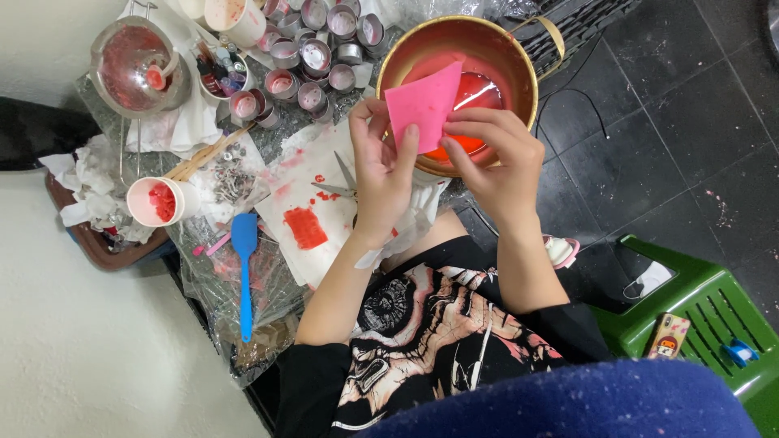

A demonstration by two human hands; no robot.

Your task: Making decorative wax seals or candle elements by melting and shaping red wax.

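Pink sheet [423, 104]: matt, smooth, waxy-looking. Bowl [519, 65]: polished metal, gold-toned, glossy red liquid inside. Small cups [315, 55]: shiny metal. Spatula [244, 268]: smooth blue plastic or silicone. Scissors [347, 180]: bright steel blades. Covering [211, 276]: crinkled clear plastic film. Floor [690, 122]: dark tile, semi-gloss. Stool [714, 308]: green glossy plastic.

The upper left of the frame is packed tight: little metal cups [312, 57] stand side by side, with a glass pot [134, 65], a white cup [158, 201], sticks [207, 154] and a blue spatula [243, 272] below them, so a hand would bump things there. In the top middle, the big gold bowl [519, 73] blocks the way, and both hands sit right in front of it. The dark floor [682, 105] at the upper right is open, down to the green stool [698, 300] in the lower right.
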